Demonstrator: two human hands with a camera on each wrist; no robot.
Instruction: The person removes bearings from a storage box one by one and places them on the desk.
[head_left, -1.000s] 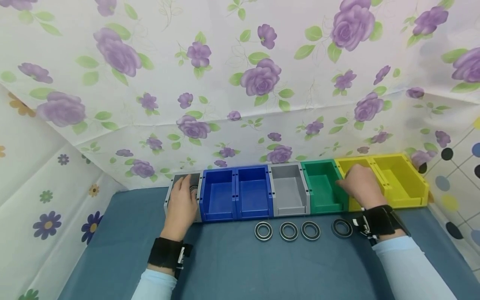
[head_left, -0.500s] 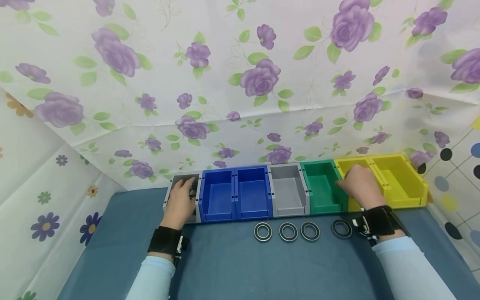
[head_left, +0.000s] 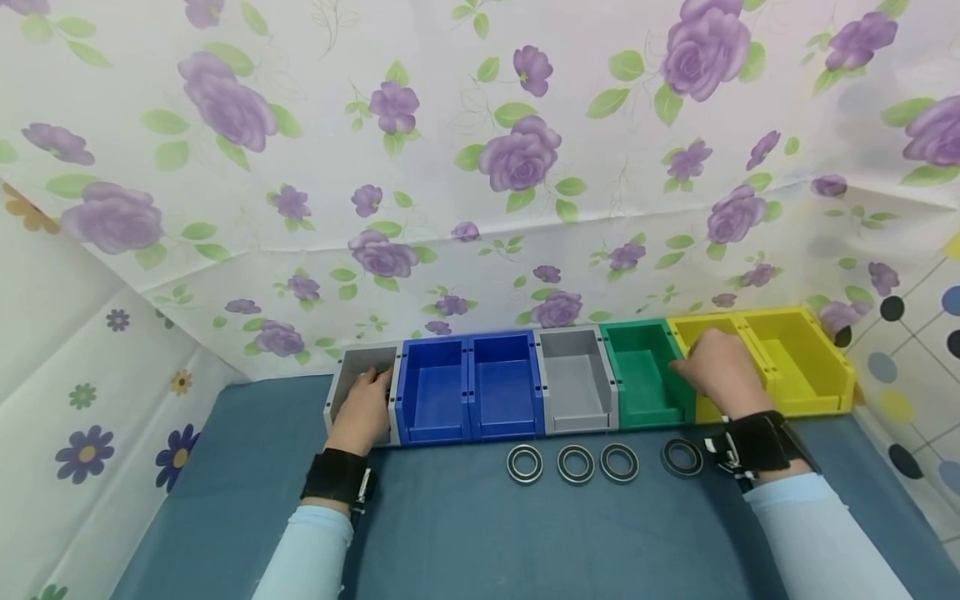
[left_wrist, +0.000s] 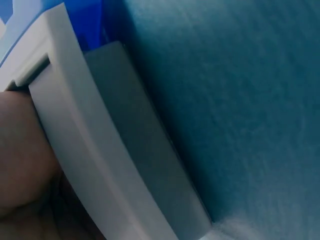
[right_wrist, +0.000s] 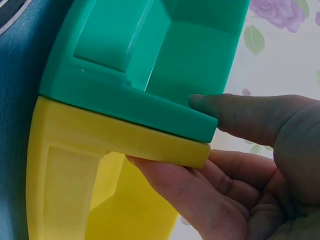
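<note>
My left hand (head_left: 363, 414) reaches down into the grey bin (head_left: 331, 408) at the row's left end, fingers curled. A dark sliver of a ring-shaped bearing (head_left: 382, 372) shows by its fingertips; the rest is hidden. In the left wrist view, part of the hand (left_wrist: 22, 150) lies inside the bin's grey wall (left_wrist: 95, 135). My right hand (head_left: 722, 373) pinches the adjoining side walls of the green bin (right_wrist: 150, 107) and the yellow bin (right_wrist: 120, 137). Its thumb (right_wrist: 250, 112) is on the green side, its fingers on the yellow.
Between the ends stand two blue bins (head_left: 435, 387) and another grey bin (head_left: 576, 379); a second yellow bin (head_left: 798, 358) ends the row. Several bearings (head_left: 576, 464) lie on the blue cloth (head_left: 480, 533) before them. A flowered sheet (head_left: 450, 192) hangs behind.
My left hand has sunk deeper into the left grey bin, and the bearing visible in its fingers earlier is now mostly hidden. The right hand has kept its place.
</note>
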